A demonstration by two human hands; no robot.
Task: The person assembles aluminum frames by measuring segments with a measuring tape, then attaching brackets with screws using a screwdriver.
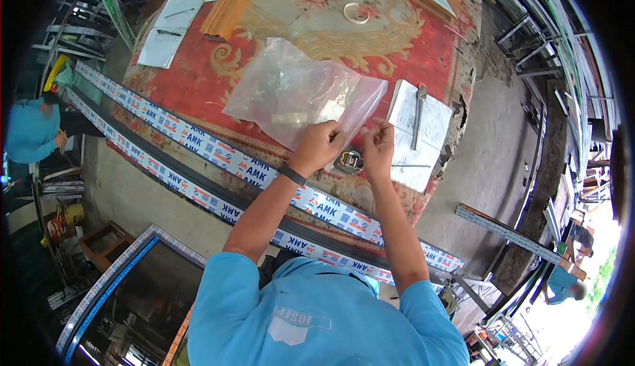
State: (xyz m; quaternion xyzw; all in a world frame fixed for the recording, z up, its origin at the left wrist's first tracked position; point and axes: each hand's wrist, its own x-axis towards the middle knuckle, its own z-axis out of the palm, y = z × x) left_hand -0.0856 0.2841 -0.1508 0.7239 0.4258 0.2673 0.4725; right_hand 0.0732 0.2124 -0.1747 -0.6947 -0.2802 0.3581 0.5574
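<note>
A clear plastic bag (281,88) lies on a red patterned carpet that covers the table, with a few small pale items inside it. My left hand (323,144) is closed on the bag's near edge. Just to its right, my right hand (378,146) has its fingers pinched together beside the bag's corner; what they hold is too small to make out. A tape measure (349,162) rests between my wrists. Right of my hands lies an open notebook (430,144) with a metal caliper (419,118) and a pen (410,165) on it.
Long profiles with AMK film (198,142) run along the table's near edge. Wooden frame pieces (231,5), a papers-and-pen pad (162,42) and a tape ring (357,13) lie farther back. A framed panel (132,300) stands lower left. People are at far left and right.
</note>
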